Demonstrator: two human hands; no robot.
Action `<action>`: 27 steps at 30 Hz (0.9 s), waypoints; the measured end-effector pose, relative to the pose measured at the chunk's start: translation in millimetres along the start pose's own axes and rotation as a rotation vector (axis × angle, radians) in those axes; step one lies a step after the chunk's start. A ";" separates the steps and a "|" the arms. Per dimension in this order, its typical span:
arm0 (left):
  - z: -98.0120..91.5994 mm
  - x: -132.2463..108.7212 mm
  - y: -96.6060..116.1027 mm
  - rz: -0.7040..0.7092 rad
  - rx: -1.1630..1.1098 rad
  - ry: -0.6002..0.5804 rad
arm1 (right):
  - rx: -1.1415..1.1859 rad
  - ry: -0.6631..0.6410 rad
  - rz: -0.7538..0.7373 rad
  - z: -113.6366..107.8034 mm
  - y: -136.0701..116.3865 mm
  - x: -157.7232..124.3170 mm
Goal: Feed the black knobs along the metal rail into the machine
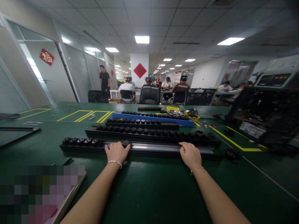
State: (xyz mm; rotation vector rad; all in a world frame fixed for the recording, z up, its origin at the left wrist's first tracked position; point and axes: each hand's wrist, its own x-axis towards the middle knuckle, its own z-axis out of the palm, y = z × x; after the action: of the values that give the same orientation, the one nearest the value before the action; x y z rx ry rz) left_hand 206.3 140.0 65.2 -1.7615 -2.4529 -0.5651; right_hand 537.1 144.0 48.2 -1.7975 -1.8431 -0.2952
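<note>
A long black rail with a shiny channel lies across the green table, nearest to me. Several black parts with metal tops sit in a row at its left end. My left hand rests over the rail left of its middle, fingers bent over the far edge, beside a single black part. My right hand is on the rail further right, its fingers curled over it. Whatever the fingertips of either hand grip is hard to make out.
Behind lie more black rails filled with parts and a blue rail. An open black equipment case stands at right. A pale-edged tray is at lower left. People sit and stand beyond the table.
</note>
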 end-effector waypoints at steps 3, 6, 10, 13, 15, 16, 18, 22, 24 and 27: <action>1.5 -0.4 0.8 0.007 -0.015 -0.003 | 0.002 0.000 0.002 0.3 -0.1 -0.1; 2.2 -0.6 1.1 0.012 -0.022 -0.002 | -0.001 -0.006 0.002 0.9 0.0 0.1; 1.3 -1.7 3.0 0.021 -0.013 -0.002 | -0.005 -0.018 0.010 1.2 0.0 0.4; 0.3 -3.2 5.7 0.034 -0.017 -0.012 | 0.000 -0.020 0.007 0.7 -0.2 0.4; 0.2 -4.0 7.2 0.046 -0.024 -0.016 | 0.006 -0.016 0.005 0.5 -0.3 0.2; 0.4 -4.3 7.7 0.050 -0.028 -0.018 | 0.009 -0.013 0.004 0.4 -0.4 0.2; 0.9 -4.7 8.3 0.055 -0.035 -0.022 | 0.014 -0.007 0.005 0.5 -0.4 0.0; 1.8 -5.9 9.5 0.074 -0.044 -0.020 | 0.010 -0.009 0.007 0.7 -0.1 0.1; 1.8 -6.8 10.6 0.090 -0.045 -0.014 | 0.005 -0.015 0.008 0.6 -0.1 0.1; 1.6 -8.1 12.3 0.101 -0.046 -0.008 | 0.004 -0.018 0.013 0.5 -0.2 0.0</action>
State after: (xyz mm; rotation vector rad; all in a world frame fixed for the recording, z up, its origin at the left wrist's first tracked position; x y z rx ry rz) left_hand 220.7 136.6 64.7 -1.8954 -2.3577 -0.6115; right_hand 536.8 144.2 47.9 -1.8146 -1.8420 -0.2712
